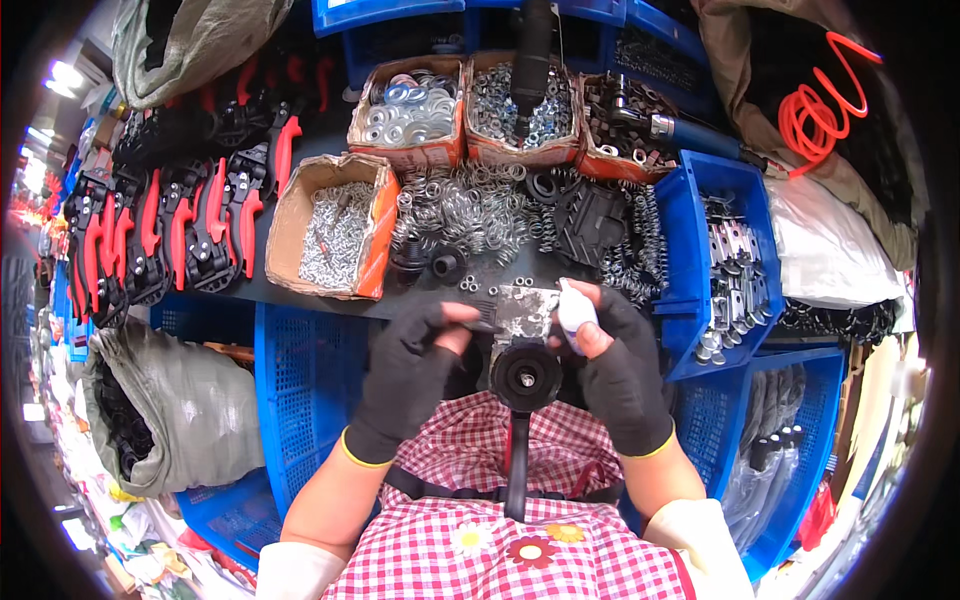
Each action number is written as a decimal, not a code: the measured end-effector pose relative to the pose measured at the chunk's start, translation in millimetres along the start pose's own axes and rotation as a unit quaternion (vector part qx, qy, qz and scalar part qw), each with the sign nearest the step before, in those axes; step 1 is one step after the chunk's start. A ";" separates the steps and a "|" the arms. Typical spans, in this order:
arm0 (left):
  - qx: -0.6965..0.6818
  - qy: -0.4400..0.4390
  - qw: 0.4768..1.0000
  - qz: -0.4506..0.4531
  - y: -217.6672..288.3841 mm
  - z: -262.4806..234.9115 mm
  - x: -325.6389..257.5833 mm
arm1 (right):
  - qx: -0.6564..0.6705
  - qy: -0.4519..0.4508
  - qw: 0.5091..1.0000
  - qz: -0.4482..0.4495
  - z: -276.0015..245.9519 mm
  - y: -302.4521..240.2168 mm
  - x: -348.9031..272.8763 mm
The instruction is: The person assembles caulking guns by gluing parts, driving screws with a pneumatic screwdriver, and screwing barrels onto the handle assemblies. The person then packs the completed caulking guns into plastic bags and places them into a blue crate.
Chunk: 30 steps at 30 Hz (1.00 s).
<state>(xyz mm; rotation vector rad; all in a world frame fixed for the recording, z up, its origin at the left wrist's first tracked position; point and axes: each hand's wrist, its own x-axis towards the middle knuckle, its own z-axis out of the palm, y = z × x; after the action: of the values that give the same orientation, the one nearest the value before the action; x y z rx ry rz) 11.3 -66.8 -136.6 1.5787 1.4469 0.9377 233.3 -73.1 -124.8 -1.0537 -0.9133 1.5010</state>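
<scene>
A small white squeeze bottle is held in my right hand, its fingers and thumb closed round it. Between my hands stands a worn metal block at the bench edge. In front of it sits a round black part with a metal centre, and a black handle hangs down below. My left hand is left of the block, thumb and fingers drawn together at a small dark piece I cannot make out. Both hands wear black gloves with bare fingertips. A few small nuts lie just beyond the block.
Cardboard boxes hold rivets, washers and bolts. Loose springs cover the bench. A blue bin of metal clips stands right; red-and-black clamp-like assemblies line the left. A power driver hangs above.
</scene>
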 end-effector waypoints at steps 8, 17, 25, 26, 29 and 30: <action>-0.345 -0.039 0.938 0.001 28.8 47.1 -5.8 | 0.157 0.030 0.987 -0.007 19.3 -0.2 -5.4; 0.077 0.098 0.961 0.247 18.3 39.9 4.5 | -0.116 0.126 0.977 -0.127 9.1 -17.9 -15.2; 0.138 0.136 0.914 0.357 9.7 39.4 9.0 | -0.343 0.108 0.904 -0.231 9.9 -30.3 -16.7; 0.160 0.129 0.902 0.378 10.6 37.5 8.4 | -0.343 0.106 0.904 -0.231 9.8 -30.4 -16.7; 0.136 0.132 0.906 0.379 14.6 35.3 6.1 | -0.384 0.094 0.873 -0.284 10.0 -30.0 -16.3; 0.136 0.133 0.906 0.378 13.6 36.0 5.5 | -0.393 0.097 0.863 -0.304 9.7 -28.8 -16.0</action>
<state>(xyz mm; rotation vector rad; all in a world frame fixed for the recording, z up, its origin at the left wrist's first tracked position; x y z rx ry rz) 50.0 -64.3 -139.3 2.3768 1.1624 1.4810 234.4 -84.1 -92.3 -1.2763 -1.5874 0.4580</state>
